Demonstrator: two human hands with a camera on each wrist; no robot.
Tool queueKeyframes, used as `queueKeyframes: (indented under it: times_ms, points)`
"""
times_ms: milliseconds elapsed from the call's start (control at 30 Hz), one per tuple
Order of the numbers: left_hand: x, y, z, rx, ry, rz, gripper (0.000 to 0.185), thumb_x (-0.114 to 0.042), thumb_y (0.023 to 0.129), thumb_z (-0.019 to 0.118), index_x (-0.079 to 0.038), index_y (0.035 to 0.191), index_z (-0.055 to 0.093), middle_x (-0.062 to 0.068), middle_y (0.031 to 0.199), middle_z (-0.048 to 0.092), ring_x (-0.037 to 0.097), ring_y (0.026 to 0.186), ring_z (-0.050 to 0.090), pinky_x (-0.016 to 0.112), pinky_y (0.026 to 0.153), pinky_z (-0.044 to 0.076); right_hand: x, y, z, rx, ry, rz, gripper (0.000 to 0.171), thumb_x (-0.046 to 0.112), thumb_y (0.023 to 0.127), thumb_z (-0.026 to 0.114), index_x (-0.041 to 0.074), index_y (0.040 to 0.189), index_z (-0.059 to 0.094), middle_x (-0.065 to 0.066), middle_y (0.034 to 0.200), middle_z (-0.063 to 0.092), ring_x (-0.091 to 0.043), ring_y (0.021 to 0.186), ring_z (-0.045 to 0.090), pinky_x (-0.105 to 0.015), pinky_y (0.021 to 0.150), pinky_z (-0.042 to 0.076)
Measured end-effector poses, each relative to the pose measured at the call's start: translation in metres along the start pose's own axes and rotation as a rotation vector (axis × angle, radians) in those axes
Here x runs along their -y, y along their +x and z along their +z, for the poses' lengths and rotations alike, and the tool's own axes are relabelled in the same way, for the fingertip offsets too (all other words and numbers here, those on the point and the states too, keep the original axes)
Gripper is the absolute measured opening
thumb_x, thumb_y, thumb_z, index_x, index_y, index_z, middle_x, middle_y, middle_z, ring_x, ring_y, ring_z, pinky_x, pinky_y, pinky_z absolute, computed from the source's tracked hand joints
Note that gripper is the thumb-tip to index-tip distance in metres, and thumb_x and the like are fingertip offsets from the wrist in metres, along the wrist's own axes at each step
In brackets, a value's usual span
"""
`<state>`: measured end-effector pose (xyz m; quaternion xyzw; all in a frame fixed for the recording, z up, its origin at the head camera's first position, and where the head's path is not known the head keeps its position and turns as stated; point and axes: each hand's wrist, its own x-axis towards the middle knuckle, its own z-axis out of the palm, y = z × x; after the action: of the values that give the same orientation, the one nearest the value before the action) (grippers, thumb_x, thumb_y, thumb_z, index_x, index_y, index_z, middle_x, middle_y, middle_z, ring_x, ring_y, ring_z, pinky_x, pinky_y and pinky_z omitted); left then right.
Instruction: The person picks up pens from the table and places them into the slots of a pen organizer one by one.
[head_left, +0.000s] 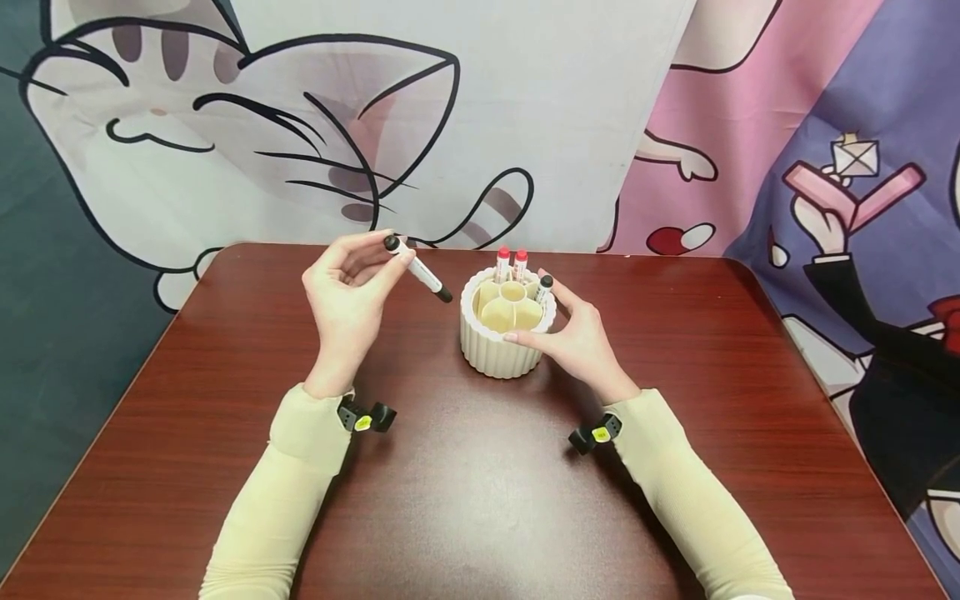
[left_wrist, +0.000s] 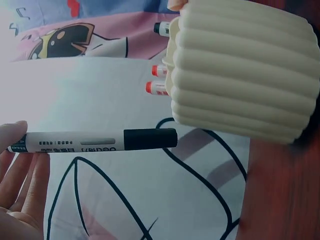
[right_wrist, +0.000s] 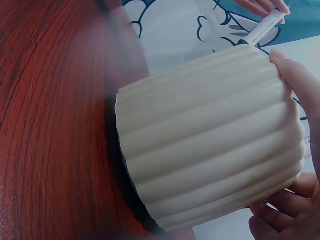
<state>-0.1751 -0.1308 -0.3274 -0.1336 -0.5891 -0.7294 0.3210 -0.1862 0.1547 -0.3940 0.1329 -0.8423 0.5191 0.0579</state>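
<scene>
A black-capped whiteboard marker is pinched near one end between the thumb and fingers of my left hand. It slants down to the right, its capped end pointing toward the cream pen holder. That ribbed round holder has several compartments; two red-topped markers stand at its back and a black-topped marker at its right. My right hand grips the holder's right side, thumb at the front rim and fingers behind. In the left wrist view the held marker shows printed lettering.
The holder stands toward the far edge of a reddish-brown wooden table. Behind the table hangs a white cloth with a cartoon cat, beside a pink and purple printed cloth. Both wrists carry small black cameras.
</scene>
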Motion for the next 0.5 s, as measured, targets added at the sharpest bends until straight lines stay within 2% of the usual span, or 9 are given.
queueKeyframes:
  times_ms: [267, 500]
  points:
    - [0.0009, -0.0005, 0.007, 0.022, -0.018, 0.071, 0.028, 0.01, 0.079, 0.083, 0.009, 0.105, 0.073, 0.021, 0.096, 0.074, 0.027, 0.084, 0.073, 0.035, 0.078, 0.061, -0.0011, 0.0004, 0.0023, -0.017, 0.027, -0.026, 0.093, 0.033, 0.07, 0.096, 0.017, 0.15, 0.052, 0.005, 0.144, 0.057, -0.011, 0.132, 0.051, -0.043, 0.115, 0.036]
    - [0.0001, -0.001, 0.0082, 0.02, -0.051, 0.077, 0.028, 0.009, 0.08, 0.083, 0.009, 0.106, 0.073, 0.024, 0.096, 0.073, 0.029, 0.083, 0.072, 0.035, 0.078, 0.061, -0.0017, 0.0007, 0.0022, -0.025, 0.002, -0.02, 0.094, 0.036, 0.069, 0.096, 0.02, 0.151, 0.052, 0.007, 0.144, 0.057, -0.009, 0.13, 0.052, -0.044, 0.114, 0.037]
